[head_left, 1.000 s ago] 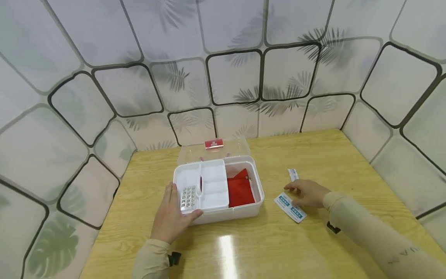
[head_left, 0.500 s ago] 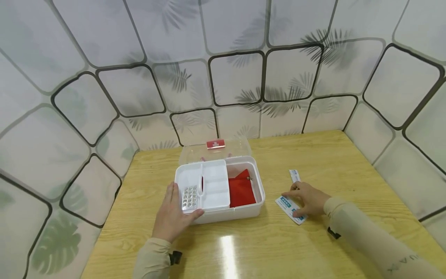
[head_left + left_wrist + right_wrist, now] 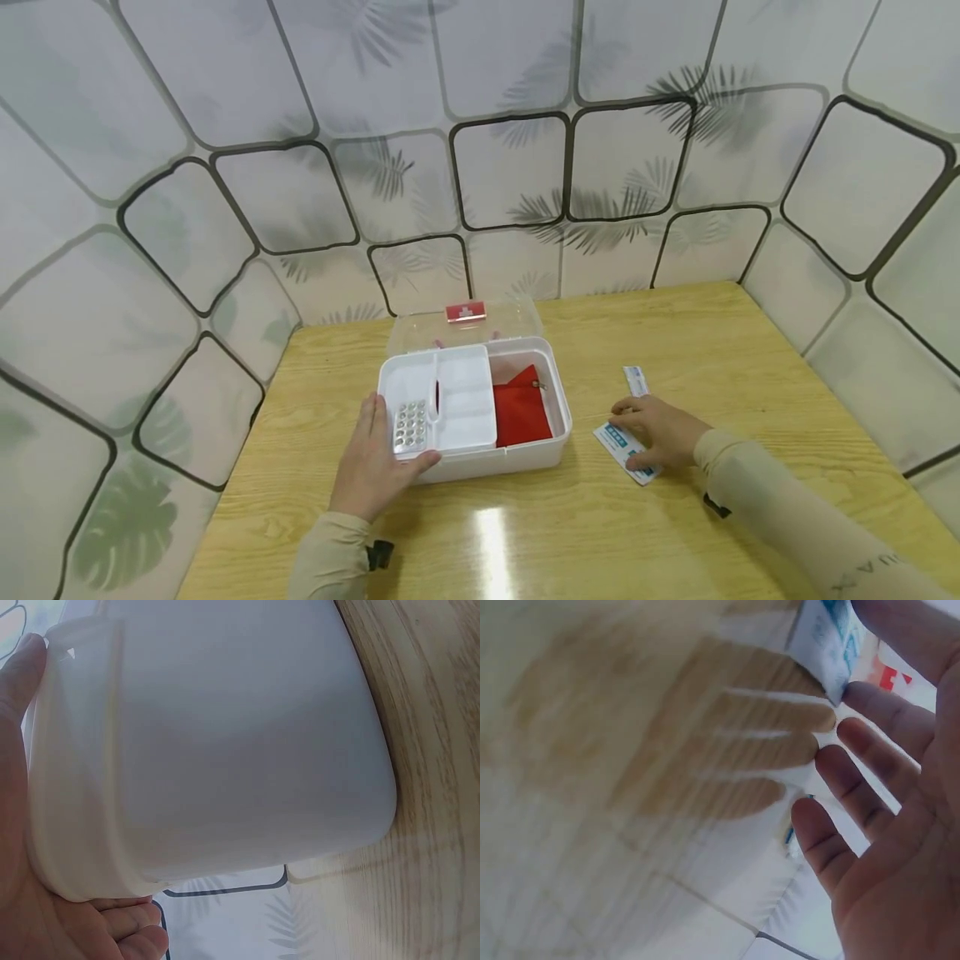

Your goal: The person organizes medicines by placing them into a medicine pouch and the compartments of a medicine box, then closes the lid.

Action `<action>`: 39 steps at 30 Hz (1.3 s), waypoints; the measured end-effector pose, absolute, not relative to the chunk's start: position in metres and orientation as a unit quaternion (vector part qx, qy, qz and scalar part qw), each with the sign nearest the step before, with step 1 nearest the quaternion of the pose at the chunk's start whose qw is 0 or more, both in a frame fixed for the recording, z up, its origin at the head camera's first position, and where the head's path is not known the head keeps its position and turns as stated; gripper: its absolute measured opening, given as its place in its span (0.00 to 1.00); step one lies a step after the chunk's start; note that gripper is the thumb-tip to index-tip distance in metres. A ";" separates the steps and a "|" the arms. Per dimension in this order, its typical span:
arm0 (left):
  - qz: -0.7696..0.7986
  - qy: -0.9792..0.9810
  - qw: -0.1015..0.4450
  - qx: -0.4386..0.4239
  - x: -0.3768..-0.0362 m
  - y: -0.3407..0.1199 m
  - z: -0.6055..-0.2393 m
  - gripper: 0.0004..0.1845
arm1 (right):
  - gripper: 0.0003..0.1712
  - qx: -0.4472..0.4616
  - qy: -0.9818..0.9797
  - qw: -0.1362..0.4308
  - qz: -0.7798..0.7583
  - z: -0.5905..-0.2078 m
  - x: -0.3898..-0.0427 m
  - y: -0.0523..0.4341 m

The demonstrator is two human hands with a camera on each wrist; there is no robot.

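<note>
Step in hand, as I judge it: picking up the packet (image 3: pixel 624 446), right of centre on the surface (image 3: pixel 675 333). My right hand (image 3: pixel 658 431) lies over it, fingers spread and relaxed, nothing pinched yet. Left hand (image 3: pixel 372 467) grips the box (image 3: pixel 551 454) at its lower-left corner, thumb on the rim. Next move calls for a fingertip pinch at the packet's edge. Since 1.0 s ago: right hand slid onto the packet; left unchanged.
</note>
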State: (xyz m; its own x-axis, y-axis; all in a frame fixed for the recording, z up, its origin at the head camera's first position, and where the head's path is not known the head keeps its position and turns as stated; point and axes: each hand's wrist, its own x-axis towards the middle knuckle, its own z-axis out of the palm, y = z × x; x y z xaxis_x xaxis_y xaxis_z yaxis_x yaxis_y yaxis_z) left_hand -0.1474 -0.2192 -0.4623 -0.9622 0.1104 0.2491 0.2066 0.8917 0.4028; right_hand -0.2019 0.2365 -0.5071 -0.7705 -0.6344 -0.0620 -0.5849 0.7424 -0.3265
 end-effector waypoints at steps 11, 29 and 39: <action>-0.220 -0.965 0.115 -0.082 -0.146 -0.219 -0.465 0.70 | 0.41 -0.306 0.932 0.130 -0.141 -0.500 -0.205 0.227; -0.221 -0.967 0.100 -0.074 -0.146 -0.218 -0.464 0.71 | 0.14 -0.160 0.939 0.114 -0.282 -0.486 -0.212 0.225; -0.222 -0.969 0.090 -0.066 -0.146 -0.218 -0.463 0.71 | 0.05 -0.249 0.924 -0.051 -0.285 -0.478 -0.207 0.222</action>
State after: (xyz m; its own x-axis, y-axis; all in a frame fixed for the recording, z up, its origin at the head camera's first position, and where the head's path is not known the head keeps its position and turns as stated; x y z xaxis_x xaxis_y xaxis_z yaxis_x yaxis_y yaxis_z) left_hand -0.1460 -0.2182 -0.4628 -0.9752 0.0872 0.2035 0.1673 0.8924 0.4191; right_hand -0.2072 0.2222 -0.4780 -0.8709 -0.4307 0.2369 -0.4893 0.7140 -0.5008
